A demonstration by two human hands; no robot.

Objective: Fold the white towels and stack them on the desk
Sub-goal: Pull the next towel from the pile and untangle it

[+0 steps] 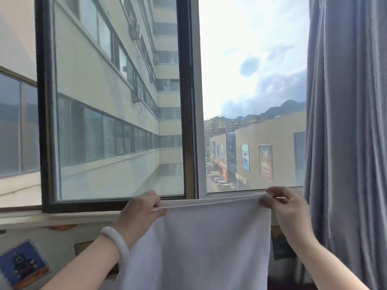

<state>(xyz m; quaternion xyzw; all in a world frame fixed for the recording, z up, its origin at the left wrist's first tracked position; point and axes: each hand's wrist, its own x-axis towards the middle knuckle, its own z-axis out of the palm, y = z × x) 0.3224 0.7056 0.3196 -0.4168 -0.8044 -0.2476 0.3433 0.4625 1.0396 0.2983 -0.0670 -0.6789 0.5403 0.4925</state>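
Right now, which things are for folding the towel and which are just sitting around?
For the job: white towel, held up by its top edge; left hand and right hand, each pinching a top corner.

Just there: window, grey curtain on the right, blue picture card at lower left, white bangle on the left wrist.

Nothing readable here
The billboards (266, 163) on the building (278, 130) outside are too blurry to make out any lettering.
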